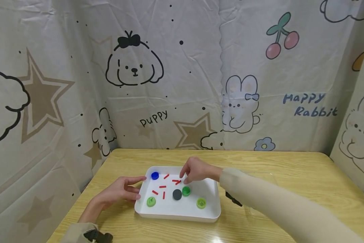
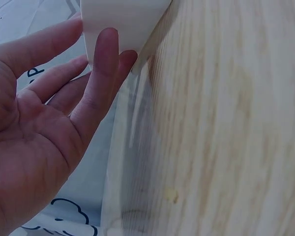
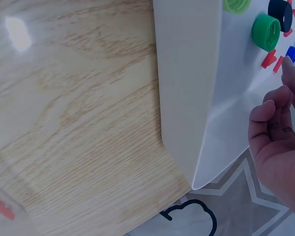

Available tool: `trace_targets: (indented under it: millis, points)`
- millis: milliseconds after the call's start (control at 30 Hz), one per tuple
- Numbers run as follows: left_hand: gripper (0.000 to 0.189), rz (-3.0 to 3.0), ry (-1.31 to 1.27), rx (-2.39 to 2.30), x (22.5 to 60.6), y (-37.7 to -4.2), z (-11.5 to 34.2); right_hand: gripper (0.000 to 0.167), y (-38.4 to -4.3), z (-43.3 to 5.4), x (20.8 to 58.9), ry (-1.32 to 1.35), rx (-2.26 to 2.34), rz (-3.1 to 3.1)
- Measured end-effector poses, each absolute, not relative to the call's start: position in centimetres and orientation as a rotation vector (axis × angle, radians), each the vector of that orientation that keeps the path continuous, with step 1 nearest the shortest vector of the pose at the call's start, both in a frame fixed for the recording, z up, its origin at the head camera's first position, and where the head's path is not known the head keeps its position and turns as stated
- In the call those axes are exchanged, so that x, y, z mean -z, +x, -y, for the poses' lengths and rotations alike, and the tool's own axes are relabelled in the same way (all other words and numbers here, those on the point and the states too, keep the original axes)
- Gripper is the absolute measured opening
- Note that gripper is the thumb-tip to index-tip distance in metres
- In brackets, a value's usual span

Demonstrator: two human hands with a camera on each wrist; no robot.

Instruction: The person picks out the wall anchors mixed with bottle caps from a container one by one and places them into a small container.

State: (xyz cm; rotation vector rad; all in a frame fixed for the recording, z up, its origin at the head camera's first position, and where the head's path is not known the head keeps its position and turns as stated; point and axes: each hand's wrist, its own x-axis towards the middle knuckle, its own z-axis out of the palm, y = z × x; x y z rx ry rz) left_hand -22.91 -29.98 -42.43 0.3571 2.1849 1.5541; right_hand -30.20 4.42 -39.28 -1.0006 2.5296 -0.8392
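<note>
A shallow white tray (image 1: 182, 216) holds several short red sticks (image 1: 162, 186) and several bottle caps. They are a blue cap (image 1: 155, 175), a light green cap (image 1: 151, 201), a dark grey cap (image 1: 177, 194), a green cap (image 1: 186, 191) and a yellow-green cap (image 1: 201, 203). My left hand (image 1: 122, 189) touches the tray's left wall, fingers fairly straight. Inside the tray, my right hand (image 1: 196, 170) reaches down, index finger and thumb apart beside two red sticks (image 1: 177, 182). In the right wrist view its other fingers are bent, and no held stick shows.
The tray rests on a wood-grain table (image 1: 133, 157). A clear container (image 1: 257, 211) lies partly under the right forearm; something red (image 3: 1, 205) shows in it in the right wrist view. A printed curtain (image 1: 185, 84) hangs behind and beside the table.
</note>
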Motion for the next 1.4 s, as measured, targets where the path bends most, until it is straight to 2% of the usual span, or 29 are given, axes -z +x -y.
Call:
trace_targets:
  millis: [300,700,933,1400]
  points:
    - [0.078,-2.193,0.370,-1.552,42.4,-22.9,29.9,0.012,-30.5,-3.5,39.7,-0.914,0.762,-2.595]
    - [0.078,-2.179,0.371,-1.563,42.5,-22.9,30.0,0.015,-30.4,-2.8,40.5,-0.825,0.774,-2.621]
    - [0.077,-2.185,0.367,-1.564,42.4,-23.0,29.9,0.010,-30.4,-2.5,40.9,-0.845,0.745,-2.667]
    - [0.078,-2.186,0.359,-1.557,42.5,-22.9,30.0,0.011,-30.4,-2.7,41.6,-0.783,0.856,-2.648]
